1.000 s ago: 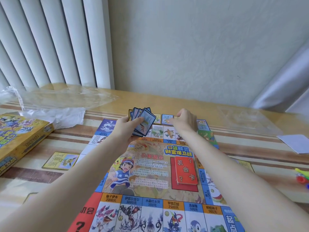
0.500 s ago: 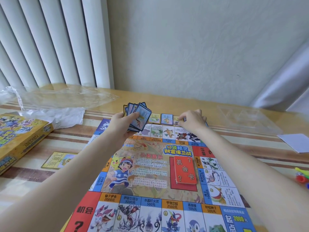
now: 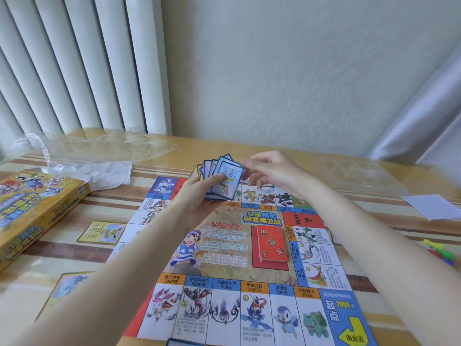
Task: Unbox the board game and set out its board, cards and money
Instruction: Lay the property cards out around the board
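On the left of the table [image 3: 154,248] lies the yellow game box [image 3: 32,211], with a yellow card [image 3: 101,233] beside it. Next comes the board [image 3: 249,258], spread flat with red cards [image 3: 272,243] stacked in its middle. Above the board's far edge, the left hand [image 3: 199,196] grips a fan of blue cards [image 3: 222,177]. The right hand [image 3: 272,169] hovers just beside the fan, fingers loosely bent, holding nothing.

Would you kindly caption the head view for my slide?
Left hand holds fanned blue cards over the game board; right hand reaches for one.
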Demonstrator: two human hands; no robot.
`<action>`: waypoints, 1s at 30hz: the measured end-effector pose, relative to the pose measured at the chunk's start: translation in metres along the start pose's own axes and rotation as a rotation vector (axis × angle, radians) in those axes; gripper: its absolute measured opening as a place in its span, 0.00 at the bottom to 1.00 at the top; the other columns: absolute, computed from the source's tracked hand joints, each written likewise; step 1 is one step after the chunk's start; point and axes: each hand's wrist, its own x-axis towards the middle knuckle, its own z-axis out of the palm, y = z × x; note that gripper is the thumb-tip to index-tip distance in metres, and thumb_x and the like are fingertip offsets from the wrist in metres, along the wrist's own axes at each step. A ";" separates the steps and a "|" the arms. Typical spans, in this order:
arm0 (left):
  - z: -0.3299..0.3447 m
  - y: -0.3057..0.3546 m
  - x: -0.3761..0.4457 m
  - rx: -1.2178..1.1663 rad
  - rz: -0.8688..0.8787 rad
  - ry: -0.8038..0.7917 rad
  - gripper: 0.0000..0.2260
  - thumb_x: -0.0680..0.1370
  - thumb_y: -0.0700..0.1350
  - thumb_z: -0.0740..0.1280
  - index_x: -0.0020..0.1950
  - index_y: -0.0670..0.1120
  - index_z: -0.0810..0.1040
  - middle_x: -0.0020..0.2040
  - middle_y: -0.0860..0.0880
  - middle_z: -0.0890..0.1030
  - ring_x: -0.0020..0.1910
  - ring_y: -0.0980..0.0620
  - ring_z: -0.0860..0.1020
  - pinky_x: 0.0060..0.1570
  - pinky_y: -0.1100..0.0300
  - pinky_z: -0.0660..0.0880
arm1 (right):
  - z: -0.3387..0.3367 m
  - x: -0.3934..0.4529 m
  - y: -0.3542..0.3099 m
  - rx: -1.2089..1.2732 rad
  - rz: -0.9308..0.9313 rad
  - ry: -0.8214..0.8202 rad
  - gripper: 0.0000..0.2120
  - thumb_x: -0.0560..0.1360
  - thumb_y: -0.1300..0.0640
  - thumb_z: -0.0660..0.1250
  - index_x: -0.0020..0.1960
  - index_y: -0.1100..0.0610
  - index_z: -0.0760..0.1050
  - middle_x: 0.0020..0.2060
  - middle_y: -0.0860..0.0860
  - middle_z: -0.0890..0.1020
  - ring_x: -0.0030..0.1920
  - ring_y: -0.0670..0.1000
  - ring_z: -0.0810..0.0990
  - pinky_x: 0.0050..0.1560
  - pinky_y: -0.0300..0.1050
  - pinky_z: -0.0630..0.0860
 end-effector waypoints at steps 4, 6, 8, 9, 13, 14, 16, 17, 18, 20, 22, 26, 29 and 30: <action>0.007 0.000 -0.022 -0.017 -0.006 -0.085 0.04 0.77 0.38 0.65 0.51 0.41 0.76 0.40 0.44 0.84 0.36 0.51 0.83 0.32 0.62 0.79 | 0.007 -0.015 -0.016 -0.137 -0.080 0.011 0.06 0.72 0.65 0.71 0.47 0.61 0.76 0.25 0.46 0.79 0.24 0.41 0.76 0.25 0.32 0.70; 0.008 0.003 -0.035 -0.036 -0.034 -0.118 0.06 0.78 0.42 0.63 0.52 0.41 0.77 0.39 0.45 0.84 0.34 0.52 0.83 0.30 0.63 0.79 | 0.004 -0.025 -0.022 -0.170 -0.089 0.010 0.06 0.72 0.66 0.70 0.48 0.62 0.77 0.22 0.45 0.78 0.23 0.40 0.75 0.25 0.32 0.70; 0.007 0.006 -0.046 -0.042 -0.048 -0.125 0.07 0.78 0.43 0.63 0.52 0.42 0.77 0.41 0.44 0.84 0.35 0.51 0.83 0.31 0.63 0.79 | 0.002 -0.036 -0.027 -0.191 -0.102 -0.002 0.07 0.72 0.66 0.69 0.50 0.62 0.78 0.22 0.45 0.78 0.23 0.40 0.74 0.25 0.32 0.70; 0.007 0.007 -0.050 -0.029 -0.043 -0.128 0.07 0.78 0.43 0.64 0.53 0.42 0.77 0.42 0.44 0.84 0.35 0.51 0.83 0.32 0.62 0.79 | 0.002 -0.041 -0.030 -0.199 -0.110 -0.008 0.07 0.72 0.66 0.69 0.50 0.62 0.78 0.23 0.45 0.78 0.23 0.40 0.74 0.25 0.32 0.70; 0.007 0.008 -0.064 0.033 -0.008 -0.182 0.10 0.78 0.39 0.63 0.58 0.40 0.75 0.47 0.43 0.83 0.39 0.51 0.83 0.37 0.61 0.81 | 0.003 -0.061 -0.038 -0.228 -0.123 -0.016 0.09 0.73 0.67 0.68 0.53 0.64 0.78 0.27 0.49 0.78 0.22 0.39 0.73 0.24 0.31 0.69; 0.007 0.008 -0.067 0.045 -0.001 -0.191 0.11 0.77 0.37 0.63 0.59 0.39 0.75 0.47 0.42 0.84 0.40 0.50 0.83 0.38 0.60 0.81 | 0.002 -0.065 -0.039 -0.230 -0.124 -0.013 0.09 0.73 0.67 0.68 0.53 0.64 0.78 0.26 0.48 0.78 0.22 0.39 0.73 0.24 0.31 0.68; 0.009 0.006 -0.072 0.046 0.009 -0.189 0.11 0.77 0.35 0.63 0.59 0.38 0.74 0.45 0.42 0.84 0.39 0.50 0.84 0.36 0.60 0.81 | -0.001 -0.072 -0.041 -0.240 -0.126 -0.002 0.10 0.72 0.67 0.69 0.53 0.62 0.77 0.23 0.44 0.78 0.22 0.39 0.72 0.24 0.31 0.69; 0.011 0.005 -0.075 0.039 0.013 -0.183 0.10 0.77 0.35 0.64 0.58 0.38 0.74 0.43 0.43 0.84 0.38 0.49 0.84 0.34 0.61 0.80 | -0.002 -0.076 -0.041 -0.249 -0.123 0.004 0.09 0.72 0.67 0.69 0.52 0.61 0.77 0.23 0.44 0.78 0.22 0.40 0.72 0.24 0.31 0.69; 0.011 0.004 -0.077 0.035 0.016 -0.178 0.09 0.76 0.34 0.64 0.57 0.38 0.73 0.42 0.43 0.84 0.38 0.49 0.84 0.33 0.61 0.80 | -0.003 -0.079 -0.041 -0.256 -0.120 0.012 0.09 0.72 0.66 0.70 0.52 0.60 0.77 0.23 0.45 0.78 0.23 0.41 0.73 0.25 0.32 0.69; 0.012 0.003 -0.080 0.039 0.023 -0.155 0.07 0.76 0.33 0.64 0.54 0.39 0.73 0.40 0.43 0.84 0.36 0.49 0.83 0.33 0.60 0.80 | -0.005 -0.083 -0.040 -0.252 -0.121 0.074 0.09 0.72 0.66 0.70 0.51 0.59 0.78 0.26 0.46 0.78 0.26 0.44 0.73 0.27 0.33 0.70; 0.013 0.003 -0.082 0.065 0.030 -0.108 0.07 0.76 0.33 0.65 0.53 0.39 0.72 0.42 0.42 0.83 0.36 0.49 0.83 0.34 0.59 0.81 | -0.011 -0.084 -0.039 -0.245 -0.126 0.228 0.07 0.72 0.66 0.69 0.49 0.59 0.78 0.33 0.51 0.79 0.31 0.46 0.74 0.31 0.35 0.71; 0.013 0.001 -0.086 0.140 0.042 -0.036 0.04 0.76 0.34 0.64 0.49 0.40 0.73 0.46 0.41 0.80 0.40 0.47 0.81 0.33 0.60 0.81 | -0.025 -0.095 -0.037 -0.181 -0.050 0.313 0.07 0.74 0.65 0.67 0.39 0.56 0.75 0.36 0.52 0.78 0.34 0.48 0.72 0.35 0.40 0.68; 0.015 -0.002 -0.090 0.137 0.037 -0.021 0.05 0.76 0.34 0.64 0.51 0.40 0.73 0.47 0.41 0.80 0.41 0.46 0.80 0.32 0.60 0.80 | -0.030 -0.106 -0.033 -0.193 0.018 0.266 0.06 0.74 0.65 0.66 0.41 0.56 0.75 0.38 0.54 0.78 0.34 0.48 0.71 0.32 0.38 0.66; 0.016 -0.003 -0.091 0.141 0.036 -0.016 0.06 0.76 0.34 0.64 0.52 0.39 0.72 0.47 0.41 0.80 0.41 0.46 0.80 0.31 0.60 0.80 | -0.032 -0.109 -0.031 -0.170 0.026 0.267 0.05 0.74 0.65 0.66 0.42 0.57 0.75 0.39 0.55 0.78 0.33 0.48 0.71 0.29 0.37 0.66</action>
